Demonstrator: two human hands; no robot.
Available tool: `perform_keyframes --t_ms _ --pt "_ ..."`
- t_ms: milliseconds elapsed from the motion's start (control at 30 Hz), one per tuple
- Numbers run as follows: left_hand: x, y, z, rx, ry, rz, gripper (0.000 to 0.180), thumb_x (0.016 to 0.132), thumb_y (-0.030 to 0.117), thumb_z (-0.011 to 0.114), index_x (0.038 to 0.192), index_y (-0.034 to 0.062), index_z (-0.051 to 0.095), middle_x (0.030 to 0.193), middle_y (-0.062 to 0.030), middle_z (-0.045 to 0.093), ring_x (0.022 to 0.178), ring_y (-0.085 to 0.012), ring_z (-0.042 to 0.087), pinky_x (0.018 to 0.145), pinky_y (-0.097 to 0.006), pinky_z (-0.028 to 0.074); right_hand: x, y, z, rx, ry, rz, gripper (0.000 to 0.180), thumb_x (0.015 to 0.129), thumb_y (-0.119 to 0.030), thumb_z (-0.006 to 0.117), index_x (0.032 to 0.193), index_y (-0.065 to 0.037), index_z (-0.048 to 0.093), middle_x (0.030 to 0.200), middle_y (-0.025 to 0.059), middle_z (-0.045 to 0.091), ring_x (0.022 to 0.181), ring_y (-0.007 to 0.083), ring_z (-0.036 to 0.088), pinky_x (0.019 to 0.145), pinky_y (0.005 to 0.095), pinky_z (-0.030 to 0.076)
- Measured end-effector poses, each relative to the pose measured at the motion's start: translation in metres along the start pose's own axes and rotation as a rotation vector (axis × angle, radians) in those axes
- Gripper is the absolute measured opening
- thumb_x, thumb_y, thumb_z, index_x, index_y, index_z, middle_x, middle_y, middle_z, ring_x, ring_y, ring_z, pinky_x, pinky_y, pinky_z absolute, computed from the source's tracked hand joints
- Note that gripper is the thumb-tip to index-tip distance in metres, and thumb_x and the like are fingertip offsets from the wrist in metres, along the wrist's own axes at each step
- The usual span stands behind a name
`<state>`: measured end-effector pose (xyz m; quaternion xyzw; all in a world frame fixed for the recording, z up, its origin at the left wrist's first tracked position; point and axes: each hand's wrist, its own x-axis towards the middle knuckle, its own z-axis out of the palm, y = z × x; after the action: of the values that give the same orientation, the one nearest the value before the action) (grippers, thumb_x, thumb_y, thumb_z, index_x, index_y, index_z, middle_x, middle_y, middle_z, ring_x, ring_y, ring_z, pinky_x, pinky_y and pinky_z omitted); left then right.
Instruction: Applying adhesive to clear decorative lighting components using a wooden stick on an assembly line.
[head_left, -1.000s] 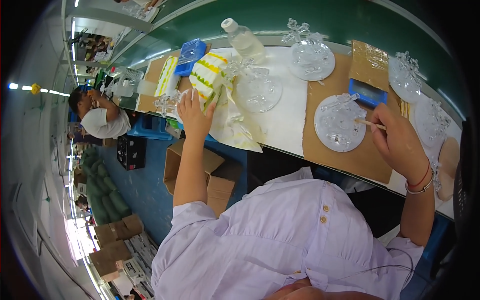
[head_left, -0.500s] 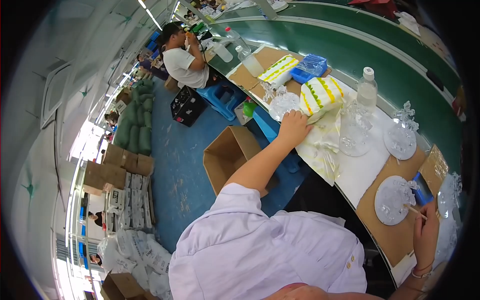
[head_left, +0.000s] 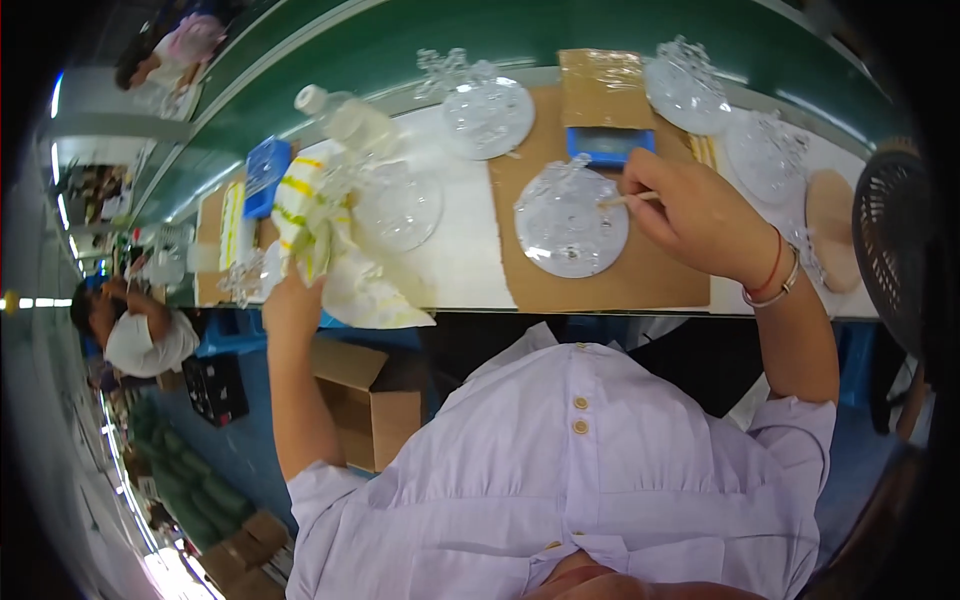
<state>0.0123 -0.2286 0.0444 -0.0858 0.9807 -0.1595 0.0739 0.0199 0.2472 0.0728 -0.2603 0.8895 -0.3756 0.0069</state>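
My right hand point(head_left: 690, 215) is closed around a thin wooden stick point(head_left: 628, 199). The stick's tip meets the right part of a round, clear plastic disc point(head_left: 568, 240) lying on brown cardboard, with clear moulded pieces at its top edge. At the table's left front edge, my left hand point(head_left: 293, 305) has its fingers up against a rumpled white cloth point(head_left: 305, 205) with yellow and green stripes; its fingertips are partly hidden, and they seem closed on the cloth. Just behind the right hand sits a blue tray point(head_left: 598, 145), partly covered by a tape-wrapped cardboard piece point(head_left: 605, 88).
Other clear discs lie around: one disc point(head_left: 490, 115) at the back, another disc point(head_left: 688, 95) back right. A bottle of pale liquid point(head_left: 350, 122) leans at the back left. A black fan point(head_left: 890, 250) stands far right; an open carton point(head_left: 395, 425) is below the table.
My view has swung to the right, onto the table in front of me. The striped cloth has become rumpled beside my left hand. My right hand keeps the stick at the disc.
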Motion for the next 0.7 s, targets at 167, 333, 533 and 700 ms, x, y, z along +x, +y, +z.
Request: perform_keyframes --t_ms 167,333,533,700 --pt "-0.029 0.067 -0.080 -0.503 0.450 0.316 0.032 0.091 0.016 0.060 0.120 0.0049 0.059 0.098 -0.0140 0.067 0.092 -0.0284 0.065 0.081 -0.036 0.050 -0.001 0.003 0.001 -0.022 0.014 -0.002 0.010 0.084 -0.004 0.057 0.087 -0.004 0.048 0.073 0.0146 0.054 0.067 0.0334 0.054 0.059 0.0373 0.043" --pt "-0.045 0.185 -0.089 -0.867 0.391 0.792 0.052 0.074 0.015 0.079 0.121 0.0075 0.059 0.111 -0.0121 0.064 0.100 -0.0327 0.060 0.082 -0.038 0.049 -0.004 0.003 -0.002 -0.034 -0.023 0.014 0.010 0.083 -0.003 0.057 0.086 -0.004 0.047 0.071 0.0146 0.054 0.065 0.0339 0.053 0.057 0.0386 0.041" --pt "-0.037 0.232 -0.074 -0.867 0.316 0.778 0.043 0.080 0.015 0.074 0.120 0.0091 0.059 0.100 -0.0119 0.069 0.086 -0.0283 0.067 0.068 -0.035 0.054 -0.012 0.013 -0.007 0.027 0.036 0.049 0.008 0.084 -0.003 0.056 0.086 -0.003 0.048 0.067 0.0127 0.050 0.060 0.0294 0.050 0.055 0.0369 0.039" --pt "-0.033 0.239 -0.060 -1.066 0.359 0.698 0.045 0.082 0.009 0.072 0.124 0.0108 0.058 0.088 -0.0146 0.070 0.077 -0.0246 0.070 0.065 -0.032 0.055 -0.033 0.031 -0.004 0.113 0.131 0.108 0.005 0.086 -0.004 0.055 0.090 -0.001 0.052 0.071 0.0100 0.054 0.062 0.0214 0.051 0.058 0.0315 0.041"
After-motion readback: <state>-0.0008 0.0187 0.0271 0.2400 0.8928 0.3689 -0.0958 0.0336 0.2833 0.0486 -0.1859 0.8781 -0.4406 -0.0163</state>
